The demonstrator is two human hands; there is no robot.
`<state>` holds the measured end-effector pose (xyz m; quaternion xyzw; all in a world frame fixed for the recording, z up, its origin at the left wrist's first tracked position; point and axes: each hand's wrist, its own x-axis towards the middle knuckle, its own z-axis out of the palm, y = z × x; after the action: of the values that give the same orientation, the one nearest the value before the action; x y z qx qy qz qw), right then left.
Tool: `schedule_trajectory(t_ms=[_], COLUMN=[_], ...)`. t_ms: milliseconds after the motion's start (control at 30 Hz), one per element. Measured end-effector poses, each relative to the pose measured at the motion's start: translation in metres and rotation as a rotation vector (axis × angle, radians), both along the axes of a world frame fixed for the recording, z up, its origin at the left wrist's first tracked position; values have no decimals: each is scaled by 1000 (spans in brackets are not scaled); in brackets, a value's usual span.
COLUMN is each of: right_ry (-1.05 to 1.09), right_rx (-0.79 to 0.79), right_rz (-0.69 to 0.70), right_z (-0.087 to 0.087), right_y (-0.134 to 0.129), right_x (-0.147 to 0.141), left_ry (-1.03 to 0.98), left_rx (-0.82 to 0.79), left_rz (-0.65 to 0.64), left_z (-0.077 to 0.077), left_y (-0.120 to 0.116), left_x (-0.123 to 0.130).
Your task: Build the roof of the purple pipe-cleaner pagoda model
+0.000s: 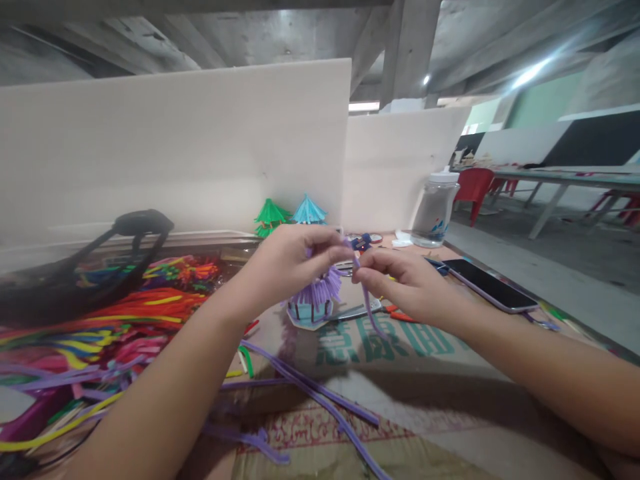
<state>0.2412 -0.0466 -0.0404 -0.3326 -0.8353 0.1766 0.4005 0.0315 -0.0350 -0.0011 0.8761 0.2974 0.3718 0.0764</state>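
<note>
Over the middle of the table, my left hand (313,253) and my right hand (397,277) are close together, thumb and fingers pinched. A purple pipe cleaner (369,308) runs between the fingertips, and its free end hangs below my right hand. Behind and under my left hand stands a small pavilion model, with a fringed purple roof (320,291) and light blue walls (309,312) on a pale base. My left hand hides the top of its roof; whether the strip is joined to it I cannot tell. Loose purple pipe cleaners (325,393) lie nearer to me.
Behind stand a green roofed model (270,215) and a blue one (309,210). Pliers with orange handles (400,315) lie beyond my hands. A phone (493,285) and a water bottle (434,210) are at right. Piles of coloured pipe cleaners (150,307) and a dark bag (75,267) occupy the left.
</note>
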Motion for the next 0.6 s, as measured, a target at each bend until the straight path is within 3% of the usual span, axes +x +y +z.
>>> schedule_trajectory(t_ms=[233, 400, 600], right_ry=[4, -140, -244], right_rx=[119, 216, 218], right_rz=[-70, -86, -90], right_z=[0, -5, 1], right_y=[7, 6, 13], right_x=[9, 5, -8], left_ry=[-389, -233, -90], left_rx=[196, 138, 127], left_rz=[284, 355, 351], left_z=[5, 2, 1], left_y=[23, 36, 32], left_x=[-23, -27, -24])
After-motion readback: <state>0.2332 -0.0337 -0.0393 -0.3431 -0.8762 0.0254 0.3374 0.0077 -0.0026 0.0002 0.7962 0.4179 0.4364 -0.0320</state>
